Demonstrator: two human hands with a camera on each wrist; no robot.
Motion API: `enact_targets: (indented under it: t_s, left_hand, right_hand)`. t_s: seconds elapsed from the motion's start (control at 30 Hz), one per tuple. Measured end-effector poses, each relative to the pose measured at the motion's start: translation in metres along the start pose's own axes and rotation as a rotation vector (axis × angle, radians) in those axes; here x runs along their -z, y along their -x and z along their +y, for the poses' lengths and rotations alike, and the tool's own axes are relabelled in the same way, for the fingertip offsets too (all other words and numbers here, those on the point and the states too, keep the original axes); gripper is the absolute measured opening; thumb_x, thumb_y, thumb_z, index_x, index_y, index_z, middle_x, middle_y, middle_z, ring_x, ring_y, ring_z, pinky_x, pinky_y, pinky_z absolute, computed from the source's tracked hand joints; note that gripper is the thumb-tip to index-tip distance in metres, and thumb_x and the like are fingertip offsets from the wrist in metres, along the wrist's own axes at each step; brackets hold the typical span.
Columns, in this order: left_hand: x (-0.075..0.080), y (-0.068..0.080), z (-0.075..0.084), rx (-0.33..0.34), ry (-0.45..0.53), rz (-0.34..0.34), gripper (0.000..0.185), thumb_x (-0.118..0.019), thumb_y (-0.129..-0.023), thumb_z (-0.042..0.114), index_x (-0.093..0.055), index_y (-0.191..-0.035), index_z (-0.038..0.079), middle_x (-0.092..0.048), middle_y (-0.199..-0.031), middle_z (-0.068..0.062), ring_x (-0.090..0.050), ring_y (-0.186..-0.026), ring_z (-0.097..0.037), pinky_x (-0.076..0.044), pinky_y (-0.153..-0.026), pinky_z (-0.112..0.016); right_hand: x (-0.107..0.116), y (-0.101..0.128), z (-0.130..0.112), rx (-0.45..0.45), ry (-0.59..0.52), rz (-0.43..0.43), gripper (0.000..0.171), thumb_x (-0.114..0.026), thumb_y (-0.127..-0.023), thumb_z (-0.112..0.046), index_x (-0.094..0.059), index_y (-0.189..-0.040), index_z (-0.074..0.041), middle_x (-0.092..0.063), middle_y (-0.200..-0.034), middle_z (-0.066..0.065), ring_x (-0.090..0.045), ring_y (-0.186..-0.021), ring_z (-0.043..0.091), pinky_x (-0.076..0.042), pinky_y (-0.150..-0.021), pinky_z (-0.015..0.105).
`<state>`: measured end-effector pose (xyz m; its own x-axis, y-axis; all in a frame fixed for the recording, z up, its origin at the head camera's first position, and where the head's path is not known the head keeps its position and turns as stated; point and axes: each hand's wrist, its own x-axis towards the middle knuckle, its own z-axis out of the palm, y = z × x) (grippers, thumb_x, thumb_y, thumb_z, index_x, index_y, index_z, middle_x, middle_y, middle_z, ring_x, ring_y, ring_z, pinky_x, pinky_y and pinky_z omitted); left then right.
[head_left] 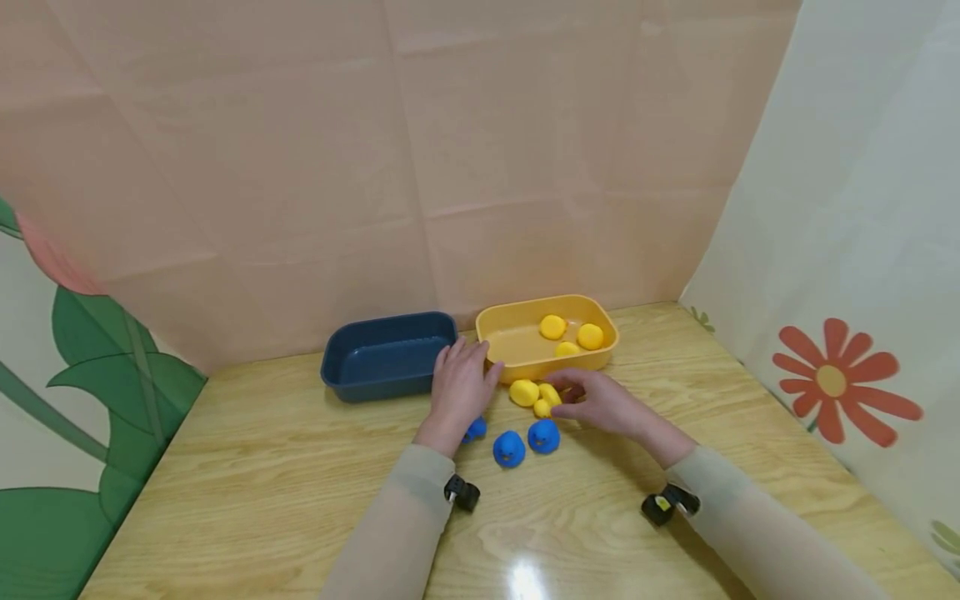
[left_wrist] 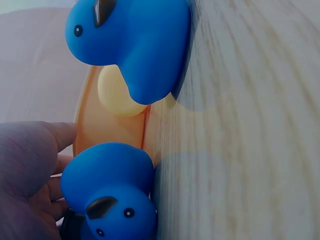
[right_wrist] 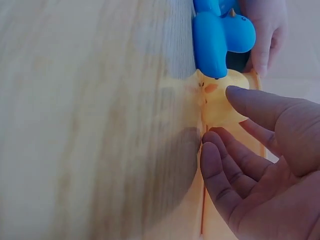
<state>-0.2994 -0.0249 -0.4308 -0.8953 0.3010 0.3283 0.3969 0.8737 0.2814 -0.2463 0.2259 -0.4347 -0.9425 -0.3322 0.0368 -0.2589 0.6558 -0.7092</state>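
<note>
My left hand [head_left: 460, 379] lies flat on the wooden table [head_left: 300, 467] with its fingers spread, between the dark blue bin [head_left: 386, 354] and the yellow bin [head_left: 525, 354]. One blue duck [head_left: 474, 430] sits against the heel of that hand, and two more blue ducks [head_left: 509, 448] [head_left: 543, 436] stand just to its right. My right hand [head_left: 592, 402] reaches in from the right with its fingers loosely curved. Its thumb and fingertips are at a yellow duck [right_wrist: 217, 97], without closing on it. A second yellow duck [head_left: 524, 392] lies next to it. The left wrist view shows two blue ducks [left_wrist: 135, 45] [left_wrist: 110, 190] close up.
Three yellow ducks [head_left: 552, 327] lie inside the yellow bin; the dark blue bin holds nothing. Both bins stand at the table's far edge against a pink backdrop [head_left: 480, 167]. A flower-print curtain [head_left: 840, 383] borders the right side.
</note>
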Motion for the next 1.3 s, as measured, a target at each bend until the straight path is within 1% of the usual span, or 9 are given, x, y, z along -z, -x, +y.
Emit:
enact_targets:
  t_s: [0.1, 0.2, 0.4, 0.57, 0.7, 0.87, 1.03, 1.2, 1.3]
  left_hand:
    - [0.001, 0.0, 0.001, 0.004, -0.002, -0.006, 0.054, -0.056, -0.103, 0.046, -0.055, -0.146, 0.014, -0.057, -0.145, -0.003, -0.032, -0.147, -0.029, -0.02, -0.12, -0.051]
    - [0.0, 0.0, 0.001, 0.008, 0.001, -0.01, 0.054, -0.056, -0.103, 0.046, -0.055, -0.146, 0.013, -0.057, -0.145, -0.003, -0.033, -0.147, -0.029, -0.02, -0.12, -0.051]
    - [-0.002, 0.0, 0.001, 0.012, 0.004, -0.013, 0.054, -0.056, -0.103, 0.046, -0.055, -0.146, 0.013, -0.057, -0.145, -0.003, -0.033, -0.147, -0.029, -0.019, -0.121, -0.051]
    - [-0.003, 0.001, 0.001, 0.008, -0.005, -0.016, 0.055, -0.055, -0.103, 0.047, -0.055, -0.146, 0.014, -0.057, -0.145, -0.003, -0.033, -0.147, -0.029, -0.019, -0.121, -0.051]
    - [-0.002, 0.0, 0.001, 0.003, 0.0, -0.011, 0.054, -0.055, -0.103, 0.047, -0.055, -0.146, 0.014, -0.057, -0.144, -0.003, -0.033, -0.147, -0.029, -0.02, -0.12, -0.051]
    - [-0.001, 0.0, 0.001, 0.006, -0.003, -0.012, 0.055, -0.054, -0.103, 0.048, -0.055, -0.146, 0.014, -0.057, -0.144, -0.004, -0.034, -0.146, -0.029, -0.019, -0.121, -0.051]
    - [-0.001, 0.0, 0.001, 0.01, 0.004, -0.014, 0.055, -0.055, -0.103, 0.047, -0.055, -0.146, 0.013, -0.057, -0.145, -0.003, -0.034, -0.146, -0.029, -0.017, -0.121, -0.05]
    - [-0.001, -0.001, 0.001, 0.012, -0.002, -0.015, 0.056, -0.053, -0.103, 0.049, -0.055, -0.146, 0.014, -0.057, -0.145, -0.003, -0.033, -0.146, -0.029, -0.018, -0.121, -0.05]
    - [-0.001, -0.001, 0.002, 0.012, -0.001, -0.013, 0.055, -0.054, -0.103, 0.048, -0.055, -0.146, 0.014, -0.057, -0.145, -0.003, -0.033, -0.146, -0.029, -0.018, -0.121, -0.05]
  right_hand:
    - [-0.001, -0.001, 0.0, 0.006, -0.009, 0.003, 0.039, -0.076, -0.093, -0.02, -0.064, -0.13, -0.016, -0.066, -0.114, 0.001, -0.061, -0.097, 0.021, -0.054, -0.082, 0.036]
    - [-0.003, -0.001, 0.001, 0.028, -0.004, 0.01, 0.039, -0.078, -0.091, -0.017, -0.062, -0.125, -0.013, -0.066, -0.11, 0.003, -0.061, -0.095, 0.023, -0.053, -0.081, 0.036]
    - [-0.004, 0.0, 0.002, 0.037, -0.021, 0.03, 0.041, -0.081, -0.087, -0.015, -0.058, -0.121, -0.009, -0.066, -0.105, 0.007, -0.062, -0.091, 0.022, -0.054, -0.078, 0.036]
    - [-0.001, 0.005, -0.001, 0.012, -0.013, 0.064, 0.04, -0.081, -0.088, -0.02, -0.059, -0.121, -0.012, -0.066, -0.106, 0.005, -0.061, -0.093, 0.022, -0.053, -0.079, 0.038]
    - [0.003, 0.008, -0.004, -0.021, -0.002, 0.084, 0.039, -0.08, -0.089, -0.027, -0.061, -0.121, -0.017, -0.065, -0.108, 0.001, -0.061, -0.096, 0.021, -0.054, -0.081, 0.036]
    - [0.009, 0.011, -0.01, -0.006, -0.004, 0.097, 0.04, -0.079, -0.09, -0.029, -0.06, -0.122, -0.016, -0.065, -0.106, 0.002, -0.061, -0.094, 0.022, -0.055, -0.078, 0.035]
    - [0.015, 0.011, -0.015, 0.002, 0.016, 0.126, 0.045, -0.081, -0.088, -0.03, -0.058, -0.125, -0.015, -0.064, -0.102, 0.003, -0.06, -0.089, 0.021, -0.055, -0.074, 0.033]
    - [0.024, 0.011, -0.021, 0.034, 0.039, 0.182, 0.044, -0.083, -0.087, -0.028, -0.058, -0.121, -0.015, -0.065, -0.101, 0.003, -0.062, -0.088, 0.021, -0.056, -0.075, 0.032]
    - [0.032, 0.011, -0.025, 0.033, 0.037, 0.219, 0.042, -0.082, -0.087, -0.03, -0.058, -0.119, -0.016, -0.065, -0.102, 0.004, -0.062, -0.09, 0.021, -0.056, -0.076, 0.033]
